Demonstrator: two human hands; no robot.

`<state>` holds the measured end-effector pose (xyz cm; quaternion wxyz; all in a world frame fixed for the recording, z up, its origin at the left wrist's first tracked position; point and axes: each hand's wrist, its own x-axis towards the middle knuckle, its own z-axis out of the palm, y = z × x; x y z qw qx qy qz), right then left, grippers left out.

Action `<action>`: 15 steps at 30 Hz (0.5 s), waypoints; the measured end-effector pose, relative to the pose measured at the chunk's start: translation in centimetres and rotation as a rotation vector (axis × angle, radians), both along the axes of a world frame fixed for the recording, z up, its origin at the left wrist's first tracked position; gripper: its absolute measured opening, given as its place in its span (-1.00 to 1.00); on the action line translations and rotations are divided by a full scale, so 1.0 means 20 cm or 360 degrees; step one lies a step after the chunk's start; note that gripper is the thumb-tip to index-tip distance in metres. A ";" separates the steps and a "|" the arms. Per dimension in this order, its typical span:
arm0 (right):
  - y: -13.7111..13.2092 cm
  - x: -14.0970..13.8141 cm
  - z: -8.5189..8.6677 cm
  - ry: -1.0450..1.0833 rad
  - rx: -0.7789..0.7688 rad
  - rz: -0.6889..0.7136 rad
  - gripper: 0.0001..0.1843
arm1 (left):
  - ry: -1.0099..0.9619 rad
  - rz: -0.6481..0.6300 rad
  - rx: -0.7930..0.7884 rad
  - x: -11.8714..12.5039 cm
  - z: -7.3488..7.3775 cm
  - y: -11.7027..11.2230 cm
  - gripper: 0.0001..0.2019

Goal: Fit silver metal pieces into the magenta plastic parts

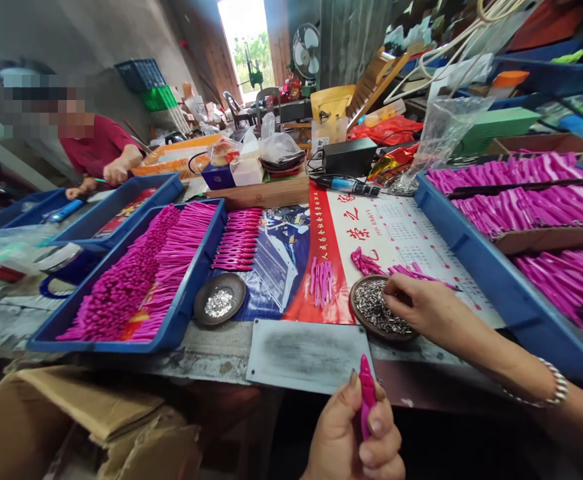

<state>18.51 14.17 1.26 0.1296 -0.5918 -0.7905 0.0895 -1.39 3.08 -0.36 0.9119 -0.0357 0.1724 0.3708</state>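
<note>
My left hand (354, 433) is closed round a pink plastic hair clip (366, 397), its tip pointing up, in front of the metal plate. My right hand (421, 303) reaches into a round dish (359, 313) full of small metal parts (384, 307), possibly springs. Thumb and fingers are pinched there; whatever lies between them is hidden. Just behind that dish is a small heap of pink pieces (364, 262), and to its left a short row of pink clip pieces (321, 280). A pale metal plate (311, 353) lies at the table's front edge.
To the left, a blue tray (171, 343) holds many pink pieces, with stacked clips (236, 240) beside it. A second dish (229, 280) contains shiny bits. Another blue tray (501, 267) stands right. Cardboard (86, 400) sits low left; a co-worker (96, 147) sits far left.
</note>
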 end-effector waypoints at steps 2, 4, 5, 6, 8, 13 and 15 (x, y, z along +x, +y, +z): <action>0.00 -0.01 -0.01 -0.0045 0.0000 0.0048 -0.95 | 0.0013 0.0002 0.0033 0.01 -0.01 0.00 -0.67; -0.01 -0.03 -0.02 -0.0097 0.0001 0.0089 -0.96 | 0.0021 0.0003 0.0062 0.02 -0.01 -0.01 -0.67; -0.01 -0.04 -0.02 -0.0116 0.0001 0.0100 -0.93 | 0.0026 0.0004 0.0069 0.03 -0.01 -0.01 -0.67; -0.01 -0.05 -0.02 -0.0129 0.0001 0.0103 -0.88 | 0.0033 -0.0001 0.0073 0.03 0.00 -0.01 -0.67; -0.01 -0.05 -0.03 -0.0128 0.0013 0.0098 -0.82 | 0.0046 -0.0020 0.0073 0.04 0.00 -0.01 -0.66; 0.00 -0.03 -0.02 0.0044 0.0044 0.0073 -0.79 | 0.0069 -0.0042 0.0062 0.04 0.00 -0.02 -0.66; -0.01 -0.01 -0.01 0.0179 0.0055 0.0064 -0.79 | 0.0077 -0.0047 0.0048 0.04 -0.01 -0.02 -0.65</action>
